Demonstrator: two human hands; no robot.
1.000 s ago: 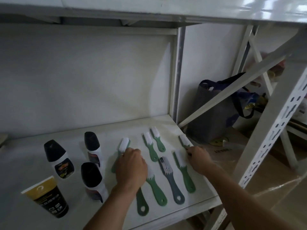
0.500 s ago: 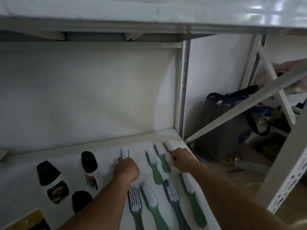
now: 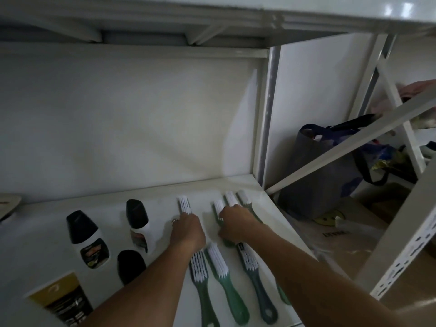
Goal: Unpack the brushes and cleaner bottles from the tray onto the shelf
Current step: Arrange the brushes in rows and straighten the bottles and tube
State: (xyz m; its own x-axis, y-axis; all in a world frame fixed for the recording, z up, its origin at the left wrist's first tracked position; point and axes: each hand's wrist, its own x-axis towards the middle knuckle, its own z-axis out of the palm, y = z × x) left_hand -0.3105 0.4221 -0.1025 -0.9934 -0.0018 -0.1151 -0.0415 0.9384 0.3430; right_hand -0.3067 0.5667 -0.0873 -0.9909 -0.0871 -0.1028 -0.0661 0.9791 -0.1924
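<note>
Several green-handled brushes with white bristles lie in two rows on the white shelf (image 3: 153, 197). My left hand (image 3: 187, 232) is curled over the handle of the back-left brush (image 3: 184, 204), whose bristle head sticks out past my fingers. My right hand (image 3: 236, 226) is closed over the handle of the neighbouring back brush (image 3: 219, 207). Two more back brushes (image 3: 232, 198) lie just right of it. The front-row brushes (image 3: 218, 258) lie between my forearms. Three black-capped cleaner bottles (image 3: 87, 237) stand to the left. No tray is in view.
A black-and-yellow tube (image 3: 61, 300) stands at the front left. The upper shelf (image 3: 212, 17) hangs low overhead. A white post (image 3: 267, 119) and a diagonal brace (image 3: 354, 140) bound the right side, with a grey bag (image 3: 318, 175) on the floor beyond.
My right hand moved left from the rightmost back brush to the brush beside my left hand. My left hand stayed on its brush.
</note>
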